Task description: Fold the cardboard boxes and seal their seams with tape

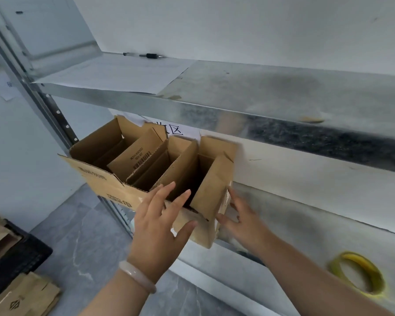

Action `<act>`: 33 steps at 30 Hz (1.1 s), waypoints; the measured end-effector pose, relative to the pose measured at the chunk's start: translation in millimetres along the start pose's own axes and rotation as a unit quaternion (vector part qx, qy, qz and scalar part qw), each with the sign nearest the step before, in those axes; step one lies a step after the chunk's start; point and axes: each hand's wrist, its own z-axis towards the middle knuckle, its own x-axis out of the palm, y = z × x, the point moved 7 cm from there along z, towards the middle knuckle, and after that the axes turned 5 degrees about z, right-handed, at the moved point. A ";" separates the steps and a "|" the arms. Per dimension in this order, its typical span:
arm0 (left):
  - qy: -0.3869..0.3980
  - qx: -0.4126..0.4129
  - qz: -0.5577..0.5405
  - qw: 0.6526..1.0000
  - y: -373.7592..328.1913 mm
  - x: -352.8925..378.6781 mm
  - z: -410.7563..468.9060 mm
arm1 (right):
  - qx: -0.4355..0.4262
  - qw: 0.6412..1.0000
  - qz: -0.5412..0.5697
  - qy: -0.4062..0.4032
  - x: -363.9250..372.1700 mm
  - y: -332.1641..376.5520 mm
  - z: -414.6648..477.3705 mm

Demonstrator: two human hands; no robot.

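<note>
The cardboard boxes (160,165) in front of me are plain brown, one with a black barcode (141,159) and dark print. My bracelet (137,275) is pale, milky pink. The tape roll (358,273) looks yellow, though it's blurred. The shelf (260,103) is mottled silver-grey; the floor (78,236) grey, marbled.

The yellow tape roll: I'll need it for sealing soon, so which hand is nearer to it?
Right. The right hand is on the cardboard box's right side, up-left of the yellow tape roll; the left hand is farther left, at the box's front.
</note>
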 end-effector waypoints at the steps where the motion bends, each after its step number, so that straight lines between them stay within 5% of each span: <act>1: -0.004 0.030 -0.006 1.000 -7.2 -2.7 3.0 | -0.025 0.999 -0.018 -0.017 -6.7 6.7 -9.9; 5: -0.005 0.186 -0.041 0.982 -55.9 -5.8 4.8 | -0.075 0.978 -0.151 -0.120 -37.0 24.6 -72.3; 12: 0.035 0.317 -0.096 0.943 -171.3 7.0 12.0 | 0.002 0.906 -0.327 -0.268 -98.6 12.0 -193.4; 19: 0.068 0.376 -0.173 0.908 -301.0 7.3 -29.9 | 0.040 0.840 -0.352 -0.411 -187.7 -2.3 -322.2; 33: 0.152 0.379 -0.319 0.855 -598.1 41.3 -173.1 | 0.216 0.799 -0.341 -0.446 -371.0 -129.8 -583.2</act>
